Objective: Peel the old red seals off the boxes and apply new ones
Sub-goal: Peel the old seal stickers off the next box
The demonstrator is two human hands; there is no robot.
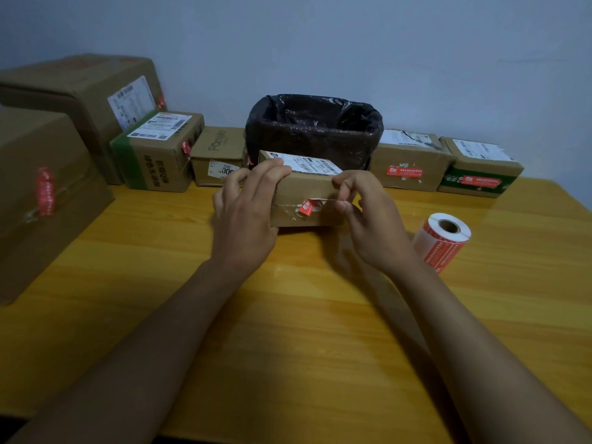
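Left hand [246,206] gripping small box [304,200] at its left end, fingers over white shipping label [312,165]. Right hand [368,216] pinching half-peeled red seal [308,207] on near face. Behind left hand, box reading "Pomelo" [219,149]. Right of pinch, seal roll [443,240].

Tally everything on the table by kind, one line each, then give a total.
Cardboard boxes: 7 (the one being worked on, six more along the left side and back)
Bins lined with a black bag: 1
Rolls of red seals: 1
Total: 9
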